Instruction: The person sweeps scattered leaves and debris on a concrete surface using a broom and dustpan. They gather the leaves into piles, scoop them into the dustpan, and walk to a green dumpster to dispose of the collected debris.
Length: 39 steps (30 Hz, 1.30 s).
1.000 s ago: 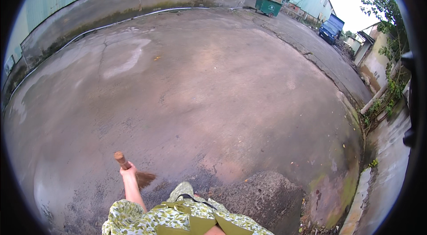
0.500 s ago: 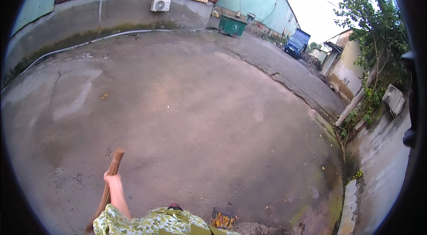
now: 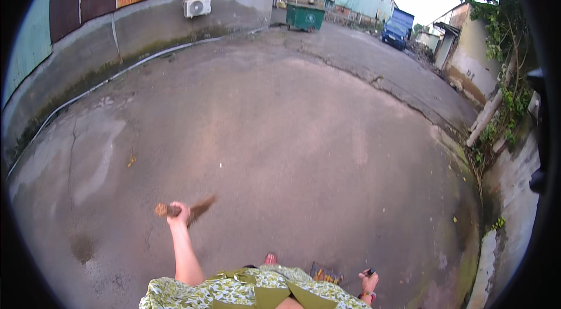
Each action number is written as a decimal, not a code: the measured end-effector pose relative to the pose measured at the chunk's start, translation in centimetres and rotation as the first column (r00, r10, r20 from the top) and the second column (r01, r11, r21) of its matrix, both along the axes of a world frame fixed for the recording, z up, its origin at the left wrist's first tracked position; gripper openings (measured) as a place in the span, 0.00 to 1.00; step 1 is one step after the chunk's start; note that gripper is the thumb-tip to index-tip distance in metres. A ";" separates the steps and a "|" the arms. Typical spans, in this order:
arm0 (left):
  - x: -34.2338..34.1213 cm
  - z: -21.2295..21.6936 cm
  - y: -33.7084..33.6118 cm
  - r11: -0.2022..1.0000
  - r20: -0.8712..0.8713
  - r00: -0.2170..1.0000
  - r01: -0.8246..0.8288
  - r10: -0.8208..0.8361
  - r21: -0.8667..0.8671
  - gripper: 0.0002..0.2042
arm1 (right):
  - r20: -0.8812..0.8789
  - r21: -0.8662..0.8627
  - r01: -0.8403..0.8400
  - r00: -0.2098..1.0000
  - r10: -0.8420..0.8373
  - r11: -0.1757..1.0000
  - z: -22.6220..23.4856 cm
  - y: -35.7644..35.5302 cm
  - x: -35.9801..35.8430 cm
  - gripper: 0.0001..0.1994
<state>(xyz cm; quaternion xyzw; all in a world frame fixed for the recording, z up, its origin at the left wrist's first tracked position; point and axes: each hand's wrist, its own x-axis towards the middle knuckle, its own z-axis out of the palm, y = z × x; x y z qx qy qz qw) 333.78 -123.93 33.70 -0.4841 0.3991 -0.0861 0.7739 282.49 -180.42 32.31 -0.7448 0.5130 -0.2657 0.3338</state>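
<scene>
My left hand (image 3: 180,214) is wrapped round the handle of a brown broom (image 3: 203,208). The thick bundled end points left, and the blurred bristles show beyond the fist on the right. At the lower edge my right hand (image 3: 369,284) is closed round a black-tipped handle. That handle seems to belong to the dark dustpan (image 3: 315,266) just to its left, partly hidden by my patterned green clothing. Yellow-brown leaves (image 3: 330,278) lie in the pan. One red shoe (image 3: 270,259) shows between my arms.
Damp concrete ground (image 3: 280,151) spreads ahead, with a few yellow leaves (image 3: 131,161) at left. A low wall with an air-conditioner unit (image 3: 197,7) runs along the left. Farther off stand a green wheeled bin (image 3: 304,17) and a blue truck (image 3: 397,31). A concrete wall (image 3: 517,192) borders the right.
My left hand has moved right, swinging the broom from upright-leaning to pointing away rightward. My right hand has come into view with the black-tipped handle. The view has shifted slightly.
</scene>
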 end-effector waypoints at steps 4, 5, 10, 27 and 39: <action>7.6 -4.2 -3.1 0.975 -0.227 0.972 -0.013 0.065 0.221 0.09 | -0.056 -0.016 -0.033 0.998 0.032 0.999 0.0 -8.3 13.0 0.10; 9.4 -5.2 -3.4 0.951 -0.260 0.962 0.001 0.084 0.310 0.10 | -0.056 -0.046 -0.041 0.998 0.038 0.998 0.4 -10.0 15.9 0.11; 19.7 -11.2 -8.9 0.765 -0.363 0.877 -0.008 0.314 0.644 0.08 | -0.047 -0.137 0.023 0.998 -0.030 0.990 2.2 -20.7 32.6 0.10; 87.9 -5.2 -50.2 0.825 -0.139 0.980 -0.040 0.142 0.563 0.10 | 0.518 0.006 0.287 0.818 -0.248 0.958 4.4 -56.2 91.2 0.08; 120.2 -0.8 -68.5 0.933 -0.498 0.799 -0.353 0.337 0.065 0.41 | 0.632 0.002 0.225 0.755 -0.176 0.974 9.9 -80.4 140.6 0.07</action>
